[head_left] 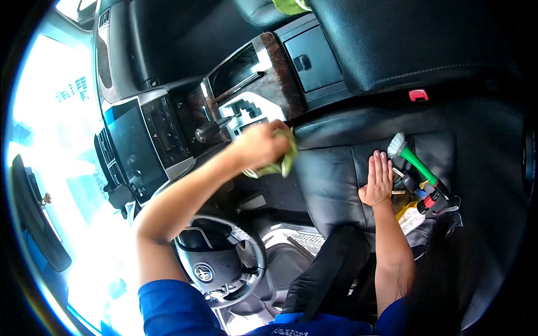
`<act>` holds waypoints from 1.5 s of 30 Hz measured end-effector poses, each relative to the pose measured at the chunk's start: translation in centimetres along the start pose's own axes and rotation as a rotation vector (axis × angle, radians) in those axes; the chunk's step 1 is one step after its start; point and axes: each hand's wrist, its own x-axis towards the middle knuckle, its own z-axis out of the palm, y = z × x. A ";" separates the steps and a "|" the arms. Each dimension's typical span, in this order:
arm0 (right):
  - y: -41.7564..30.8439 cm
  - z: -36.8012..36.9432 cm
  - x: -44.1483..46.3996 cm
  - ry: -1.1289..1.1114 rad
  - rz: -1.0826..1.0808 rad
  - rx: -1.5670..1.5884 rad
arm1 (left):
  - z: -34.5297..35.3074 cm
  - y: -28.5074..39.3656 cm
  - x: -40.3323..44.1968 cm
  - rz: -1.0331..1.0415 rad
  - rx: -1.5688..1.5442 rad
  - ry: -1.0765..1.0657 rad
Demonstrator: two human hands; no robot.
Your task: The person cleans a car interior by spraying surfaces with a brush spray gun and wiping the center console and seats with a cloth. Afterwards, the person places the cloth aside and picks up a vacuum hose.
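My left hand (262,147) is closed around a crumpled green cloth (276,167), held next to the gear selector panel (255,106) and the near edge of the black leather seat (328,173). The hand is slightly blurred. My right hand (378,180) lies flat on that seat, fingers stretched out and thumb apart, holding nothing. Just right of it are a brush (417,162) with a green handle and white bristles, a black key fob (409,180), and a red-and-black object (428,201) whose kind I cannot make out. A yellow-and-white item (412,218) lies partly behind my right forearm.
The gear lever (207,132) stands beside my left forearm. Below that arm is the steering wheel (260,252). A wood-trimmed console (277,67) separates the seats. A red buckle (418,96) sits at the seat's edge. Another green cloth (290,5) lies at the top.
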 end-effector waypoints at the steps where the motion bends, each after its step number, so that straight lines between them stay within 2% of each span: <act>1: 0.0 0.1 0.0 0.006 -0.002 0.003 | -0.9 -2.6 1.2 -0.027 -0.008 0.180; 3: 0.1 0.1 0.0 0.049 -0.014 0.015 | -2.6 -6.6 4.2 -0.125 -0.023 0.399; 5: 0.0 0.0 0.0 0.013 -0.004 0.017 | -3.6 -8.9 7.1 -0.125 0.155 0.450; 6: 0.0 0.1 -0.1 0.000 0.004 0.004 | -3.3 -9.3 7.9 -0.102 0.187 0.553; 7: 0.1 0.2 -0.1 -0.013 0.012 -0.009 | -3.8 -7.9 6.9 0.009 0.327 0.495; 9: 0.2 0.3 -0.3 -0.005 0.004 -0.010 | -4.0 -12.1 10.4 0.022 0.283 0.665; 10: 0.2 0.3 -0.3 0.005 0.000 -0.012 | -4.5 -9.8 8.9 0.041 0.265 0.725; 11: 0.1 0.3 -0.2 0.019 -0.006 -0.015 | -5.6 -9.9 10.1 -0.084 0.160 0.753; 15: 0.0 0.1 0.0 0.022 -0.012 -0.011 | -7.9 -9.0 13.0 -0.158 0.202 0.882; 19: 0.1 0.2 0.4 0.023 -0.025 -0.054 | -10.1 -8.3 14.2 -0.262 -0.150 0.897; 21: -0.1 -0.2 0.1 0.008 -0.022 -0.042 | -8.9 -9.9 16.3 -0.232 -0.768 1.110; 22: -0.3 -0.3 -0.3 0.004 -0.025 -0.040 | -7.7 -9.6 16.6 -0.242 -0.737 1.362; 23: -0.2 -0.1 -0.2 0.013 -0.015 -0.026 | -5.3 -5.3 14.1 -0.126 -0.497 1.575; 24: -0.1 0.0 0.2 0.017 -0.008 -0.011 | -3.9 -2.4 11.8 -0.010 -0.395 1.321; 25: 0.0 0.0 0.4 0.011 -0.022 -0.011 | -2.0 -1.4 11.2 0.051 -0.154 1.173; 27: -0.2 0.0 0.2 0.033 -0.020 -0.042 | -1.0 -3.9 12.3 0.278 0.081 1.197; 29: -0.3 -0.2 0.3 0.036 -0.024 -0.041 | -2.9 -7.9 12.6 -0.041 0.318 1.171; 30: -0.3 -0.2 0.4 0.026 -0.018 -0.047 | -4.9 -9.9 12.2 -0.213 0.286 1.018; 32: -0.3 -0.2 0.3 0.021 -0.017 -0.051 | -6.7 -12.9 11.0 -0.549 0.578 0.931; 33: -0.2 -0.1 0.4 0.024 -0.014 -0.056 | -6.8 -14.9 11.0 -0.607 0.675 0.983; 35: -0.3 -0.2 0.3 0.013 -0.013 -0.037 | -6.3 -16.6 12.7 -0.699 0.668 0.998; 37: -0.3 -0.1 0.2 0.001 -0.015 -0.048 | -5.8 -15.5 15.5 -0.583 0.023 1.243; 38: -0.3 -0.1 0.1 0.015 -0.018 -0.048 | -6.0 -11.8 13.5 -0.429 0.011 1.216; 39: -0.2 0.0 0.3 0.036 -0.021 -0.051 | -5.3 -11.3 14.3 -0.029 0.003 1.358; 40: -0.2 0.1 0.2 0.039 -0.028 -0.066 | -5.6 -8.3 13.9 0.087 -0.048 1.203; 41: -0.2 0.1 0.2 0.029 -0.023 -0.069 | -4.6 -4.4 12.8 0.299 -0.289 1.089; 42: -0.2 0.1 0.4 0.038 -0.030 -0.076 | -3.9 -3.1 13.6 0.373 0.079 1.069; 43: -0.4 -0.1 0.4 0.044 -0.039 -0.083 | -3.2 -2.1 13.3 0.333 0.415 1.089; 45: -0.5 -0.3 0.7 0.023 -0.035 -0.089 | -4.5 -4.6 14.3 0.301 0.411 1.182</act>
